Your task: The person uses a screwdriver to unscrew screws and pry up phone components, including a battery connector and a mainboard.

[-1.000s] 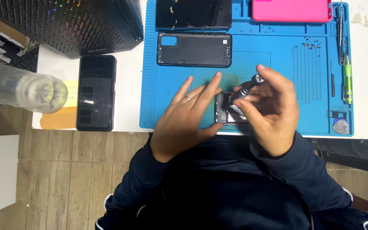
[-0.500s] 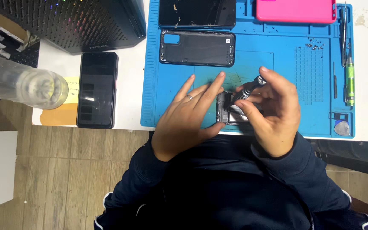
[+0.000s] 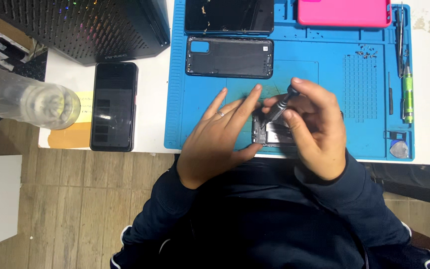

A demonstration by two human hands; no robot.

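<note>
An opened phone (image 3: pixel 273 133) lies at the near edge of the blue work mat (image 3: pixel 195 99), mostly hidden under my hands. My left hand (image 3: pixel 220 137) presses flat on its left side, fingers spread, a ring on one finger. My right hand (image 3: pixel 312 124) grips a small dark screwdriver (image 3: pixel 280 105), tip pointing down into the phone's upper part.
On the mat: a black phone back cover (image 3: pixel 230 57), a dark screen panel (image 3: pixel 229 15), a pink case (image 3: pixel 343 12), loose screws (image 3: pixel 367 51), a green-handled tool (image 3: pixel 407 94). Left of the mat lie a black phone (image 3: pixel 114 105), a clear plastic bottle (image 3: pixel 23 99) and a black perforated case (image 3: pixel 75 25).
Both hands stay on the opened phone; the screwdriver has shifted slightly in my right fingers. The view has shifted a little.
</note>
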